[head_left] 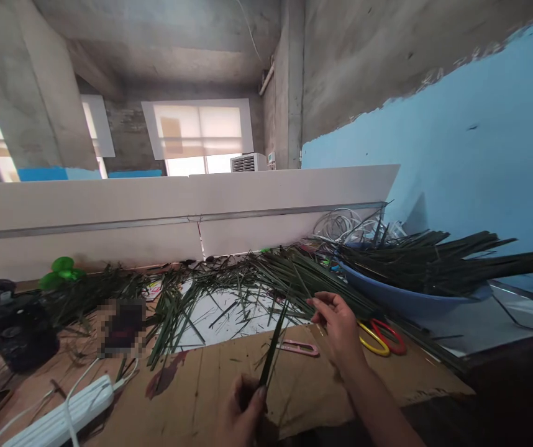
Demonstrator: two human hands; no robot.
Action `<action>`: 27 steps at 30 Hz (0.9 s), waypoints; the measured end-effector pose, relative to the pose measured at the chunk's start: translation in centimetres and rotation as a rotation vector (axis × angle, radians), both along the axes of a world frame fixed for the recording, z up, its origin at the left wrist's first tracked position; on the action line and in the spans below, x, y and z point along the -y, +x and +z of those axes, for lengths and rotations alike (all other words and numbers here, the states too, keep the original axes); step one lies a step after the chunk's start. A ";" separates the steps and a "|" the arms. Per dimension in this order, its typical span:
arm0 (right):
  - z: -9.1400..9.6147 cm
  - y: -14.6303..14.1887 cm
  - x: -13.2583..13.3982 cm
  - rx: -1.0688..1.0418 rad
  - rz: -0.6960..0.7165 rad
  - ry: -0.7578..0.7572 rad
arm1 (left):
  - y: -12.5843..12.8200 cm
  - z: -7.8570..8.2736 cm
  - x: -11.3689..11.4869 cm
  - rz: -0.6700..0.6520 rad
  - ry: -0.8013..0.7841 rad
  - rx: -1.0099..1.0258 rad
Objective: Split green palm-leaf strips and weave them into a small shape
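Note:
My left hand (241, 413) is low at the front edge, closed on the base of a long green leaf strip (273, 341) that rises up and away. My right hand (338, 326) reaches forward over the brown cardboard (201, 385), fingers curled in a pinch at the edge of a heap of green leaf strips (266, 273); what it grips is too fine to name. Just right of that hand lie scissors with yellow and red handles (382, 338). A pink clip-like tool (301, 347) rests on the cardboard between my hands.
A blue basin (410, 301) at the right holds a bundle of long dark leaves (448, 254). White wire coils (345, 226) sit behind it. A white power strip (61, 416), black objects (19, 335) and a green fan (61, 271) are at the left. A white partition (177, 211) backs the table.

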State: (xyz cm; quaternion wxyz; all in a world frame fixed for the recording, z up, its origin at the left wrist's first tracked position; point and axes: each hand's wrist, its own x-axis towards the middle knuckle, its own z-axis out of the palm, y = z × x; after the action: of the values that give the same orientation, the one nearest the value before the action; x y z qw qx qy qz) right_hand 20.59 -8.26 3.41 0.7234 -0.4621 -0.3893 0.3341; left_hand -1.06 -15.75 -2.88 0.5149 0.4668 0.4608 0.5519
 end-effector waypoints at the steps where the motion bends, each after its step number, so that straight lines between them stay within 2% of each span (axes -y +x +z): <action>1: -0.3 -0.5 0.6 -0.001 0.037 -0.017 | 0.0 0.1 -0.2 -0.010 -0.014 0.010; 3: -1.2 -2.1 2.0 0.006 0.145 -0.066 | 0.0 0.2 -0.5 -0.025 -0.017 0.019; 6: -3.0 -4.8 4.0 0.058 0.449 -0.190 | 0.4 0.4 -0.7 -0.020 -0.024 0.060; 9: -4.4 -6.7 4.9 0.053 0.582 -0.158 | 0.6 0.6 -0.6 -0.021 -0.048 0.103; 11: -4.7 -7.3 4.9 0.058 0.588 -0.126 | 0.5 0.7 -0.6 -0.034 -0.081 0.135; 14: -4.3 -7.1 4.9 0.028 0.558 -0.224 | 0.0 0.8 -0.8 0.015 -0.120 0.208; 16: -3.7 -6.4 4.8 -0.004 0.460 -0.228 | -0.5 0.8 -1.1 0.093 -0.131 0.248; 18: -3.0 -5.4 4.4 -0.011 0.331 -0.127 | -1.0 0.7 -1.3 0.153 -0.134 0.261; 20: -2.2 -4.4 3.3 0.011 0.280 -0.091 | -1.3 0.6 -1.4 0.176 -0.129 0.257; 23: -0.9 -3.5 1.0 0.175 0.246 -0.123 | -1.4 0.6 -1.4 0.149 -0.115 0.218; 27: 0.8 -3.9 -1.2 0.294 0.305 -0.114 | -0.9 -0.1 -1.6 0.083 -0.042 0.152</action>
State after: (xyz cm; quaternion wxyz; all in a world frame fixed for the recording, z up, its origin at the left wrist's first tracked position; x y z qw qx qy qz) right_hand 16.70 -7.10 4.23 0.5725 -0.4817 -0.5366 0.3902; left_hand -1.93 -14.18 -2.93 0.5347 0.3930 0.4511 0.5968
